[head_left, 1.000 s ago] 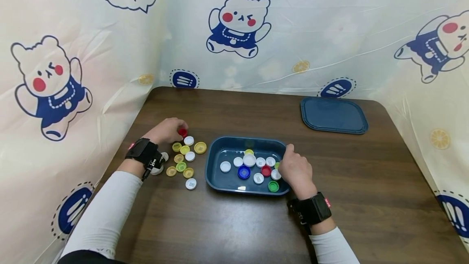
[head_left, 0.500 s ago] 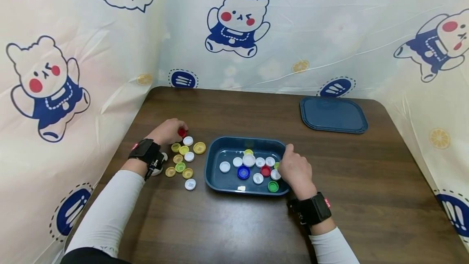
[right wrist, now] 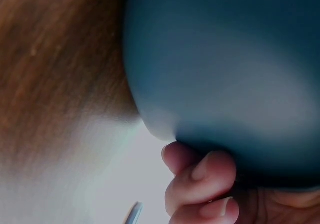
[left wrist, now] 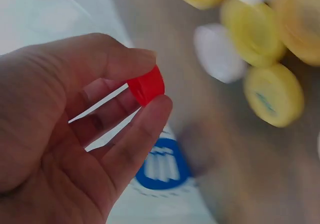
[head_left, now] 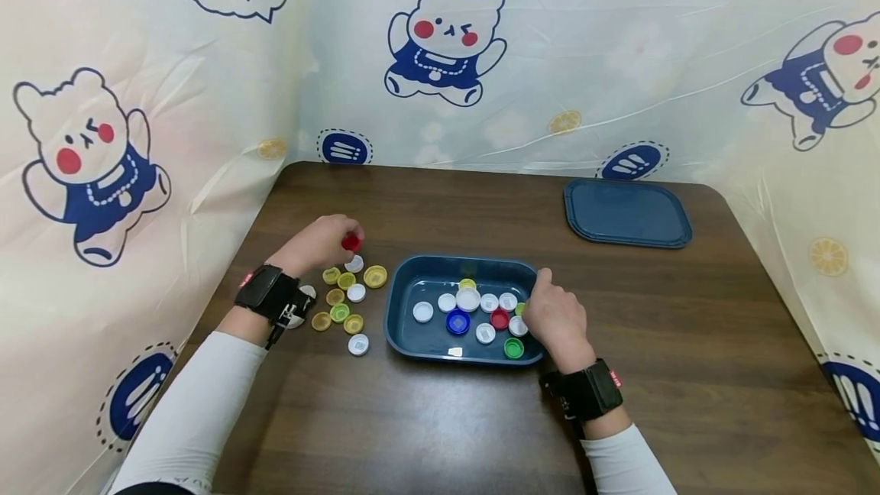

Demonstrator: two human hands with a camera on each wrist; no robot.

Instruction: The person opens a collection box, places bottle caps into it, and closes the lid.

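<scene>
Between thumb and finger my left hand (head_left: 319, 241) pinches a red bottle cap (left wrist: 147, 86), lifted above the table at the far end of a loose group of caps. Close by lie a white cap (head_left: 354, 263), several yellow caps (head_left: 375, 276) and a light green cap (head_left: 340, 313). My right hand (head_left: 558, 319) grips the right end of a blue tray (head_left: 412, 350), its fingers curled at the tray's edge in the right wrist view. Inside the tray are several white caps (head_left: 422, 312), a blue cap (head_left: 457, 321), a red cap (head_left: 499, 318) and a green cap (head_left: 513, 348).
A flat dark blue lid (head_left: 627, 212) lies at the back right of the brown wooden table (head_left: 440, 426). Patterned sheeting (head_left: 564, 44) stands behind and along both sides of the table. Under my left wrist, white caps (head_left: 307, 292) are partly covered.
My left hand has raised the red cap and shifted slightly right and away from me. The right hand and tray have stayed in place.
</scene>
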